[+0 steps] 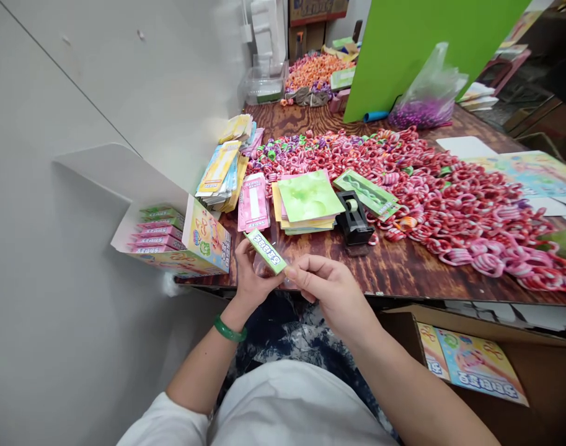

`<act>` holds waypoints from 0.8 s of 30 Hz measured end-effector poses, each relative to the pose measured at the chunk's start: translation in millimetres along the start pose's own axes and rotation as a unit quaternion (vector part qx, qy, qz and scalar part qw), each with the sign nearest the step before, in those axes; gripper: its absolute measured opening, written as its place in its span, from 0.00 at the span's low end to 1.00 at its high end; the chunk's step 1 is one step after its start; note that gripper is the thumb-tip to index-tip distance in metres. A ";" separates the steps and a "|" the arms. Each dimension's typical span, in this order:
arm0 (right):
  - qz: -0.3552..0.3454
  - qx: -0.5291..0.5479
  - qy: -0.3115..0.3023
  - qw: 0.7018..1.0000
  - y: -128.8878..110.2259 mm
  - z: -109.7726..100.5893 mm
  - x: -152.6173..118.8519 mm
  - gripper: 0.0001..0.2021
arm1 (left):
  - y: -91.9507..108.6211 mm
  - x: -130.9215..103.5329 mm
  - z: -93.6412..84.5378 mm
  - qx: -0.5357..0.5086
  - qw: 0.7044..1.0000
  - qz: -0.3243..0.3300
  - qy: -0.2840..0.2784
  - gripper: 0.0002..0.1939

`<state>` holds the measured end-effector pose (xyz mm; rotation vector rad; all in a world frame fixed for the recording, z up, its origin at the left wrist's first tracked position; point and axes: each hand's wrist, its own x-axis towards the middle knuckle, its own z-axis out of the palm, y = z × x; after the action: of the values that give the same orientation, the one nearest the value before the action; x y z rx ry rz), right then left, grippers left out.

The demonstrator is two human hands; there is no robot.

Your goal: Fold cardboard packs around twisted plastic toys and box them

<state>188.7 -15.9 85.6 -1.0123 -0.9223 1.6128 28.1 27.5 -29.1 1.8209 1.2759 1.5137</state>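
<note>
Both my hands hold a small green box (266, 251) with printed lettering, tilted near the table's front edge. My left hand (253, 275) is wrapped round its left side and underside. With thumb and fingers, my right hand (327, 288) pinches the box's right end. Just beyond lie a stack of green and yellow cards (309, 197), a pink packet (253, 203) and a black tape dispenser (354, 218). To the left, an open display box (207, 238) contains several green and pink boxes (158, 228) standing in rows.
A wide heap of red and pink twisted rings (431, 186) covers much of the wooden table (320, 266). Flat folded packets (222, 170) are piled by the wall. A green board (403, 49) rises behind. Below right stands a cardboard carton (538, 378) with printed boxes in it.
</note>
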 end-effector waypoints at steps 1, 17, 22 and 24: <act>0.004 0.002 0.002 1.000 0.3 0.4 1.0 0.18 | -0.9 -0.2 0.3 0.003 1.000 0.002 0.001 0.46; -0.175 -0.220 0.137 0.950 33.9 -14.5 20.1 0.21 | 32.6 0.3 10.5 -0.103 0.990 -0.083 -0.051 0.41; -0.456 -0.392 0.061 0.797 21.0 -22.6 19.0 0.13 | 39.0 7.8 2.4 -0.134 0.978 -0.077 -0.138 0.39; -0.489 -0.439 0.033 0.753 15.3 -26.7 17.6 0.12 | 38.4 7.2 -4.2 -0.139 0.969 -0.098 -0.177 0.40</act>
<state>205.4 0.2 58.7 -0.8759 -1.8314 0.1915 37.9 14.7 6.7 1.6356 0.9838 1.1329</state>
